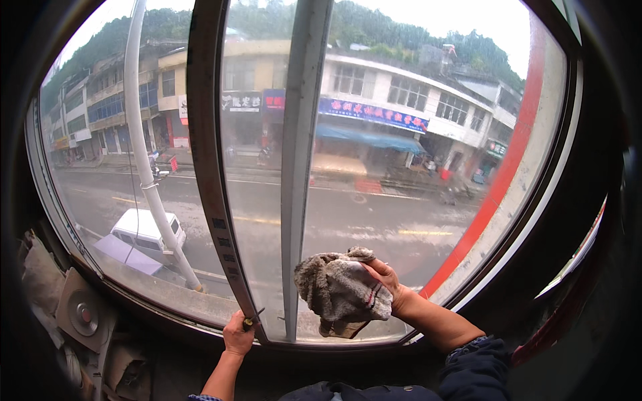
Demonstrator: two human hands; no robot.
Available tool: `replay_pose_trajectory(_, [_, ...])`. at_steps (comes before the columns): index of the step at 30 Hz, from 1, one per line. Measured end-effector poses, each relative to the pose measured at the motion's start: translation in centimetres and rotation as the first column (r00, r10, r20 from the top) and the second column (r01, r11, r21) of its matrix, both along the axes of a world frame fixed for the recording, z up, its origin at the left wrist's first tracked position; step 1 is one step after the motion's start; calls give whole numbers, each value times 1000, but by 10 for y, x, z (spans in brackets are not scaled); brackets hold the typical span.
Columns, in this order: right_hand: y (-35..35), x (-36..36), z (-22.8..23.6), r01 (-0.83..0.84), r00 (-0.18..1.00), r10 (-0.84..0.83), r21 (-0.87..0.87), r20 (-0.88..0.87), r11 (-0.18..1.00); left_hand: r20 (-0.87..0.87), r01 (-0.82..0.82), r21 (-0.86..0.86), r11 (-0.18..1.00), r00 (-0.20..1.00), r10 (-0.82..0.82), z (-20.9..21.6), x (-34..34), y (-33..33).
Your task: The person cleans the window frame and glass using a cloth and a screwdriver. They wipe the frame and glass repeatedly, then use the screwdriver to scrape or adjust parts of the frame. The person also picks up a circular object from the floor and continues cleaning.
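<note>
My right hand (pixel 386 284) is closed on a bunched, dirty grey cloth (pixel 344 287) with a dark red stripe near one edge. The cloth is in front of the lower window glass (pixel 368 220), right of the pale upright frame bar (pixel 299 180); whether it touches the pane I cannot tell. Lower left, my left hand (pixel 239 333) is closed beside the foot of the dark upright sash frame (pixel 217 167). A small yellowish and dark piece with a thin point (pixel 251 321) shows at its fingers; its kind is unclear.
The sill curves below both hands. A square panel with a round metal centre (pixel 82 312) and cardboard-like scraps (pixel 127 367) lie at the lower left. Outside are a pole (pixel 144 160), a white van (pixel 148 230), a street and shopfronts. A red strip (pixel 501 180) runs down the right side.
</note>
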State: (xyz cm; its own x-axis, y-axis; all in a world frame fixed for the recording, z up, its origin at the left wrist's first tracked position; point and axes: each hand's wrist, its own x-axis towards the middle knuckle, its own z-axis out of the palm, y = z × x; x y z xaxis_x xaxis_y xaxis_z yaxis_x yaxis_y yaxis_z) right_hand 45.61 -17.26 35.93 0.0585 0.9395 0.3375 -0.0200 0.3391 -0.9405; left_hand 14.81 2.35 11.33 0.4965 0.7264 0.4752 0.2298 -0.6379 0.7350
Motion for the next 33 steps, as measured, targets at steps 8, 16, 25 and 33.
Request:
replay_pose_trajectory(8, [120, -73, 337, -260, 86, -981, 955, 171, 144, -42, -161, 53, 986, 986, 163, 1, -35, 2])
replay_pose_trajectory(16, [158, -111, 424, -227, -13, -995, 969, 98, 99, -1, -110, 2, 994, 994, 110, -5, -7, -2])
replay_pose_trajectory(25, [124, -94, 195, -425, -211, -881, 772, 424, 473, -9, -89, 34, 995, 996, 90, 11, -21, 0])
replay_pose_trajectory(33, [68, -74, 37, -500, -153, -715, 570, 682, 651, -54, -87, 34, 996, 995, 88, -15, -5, 12])
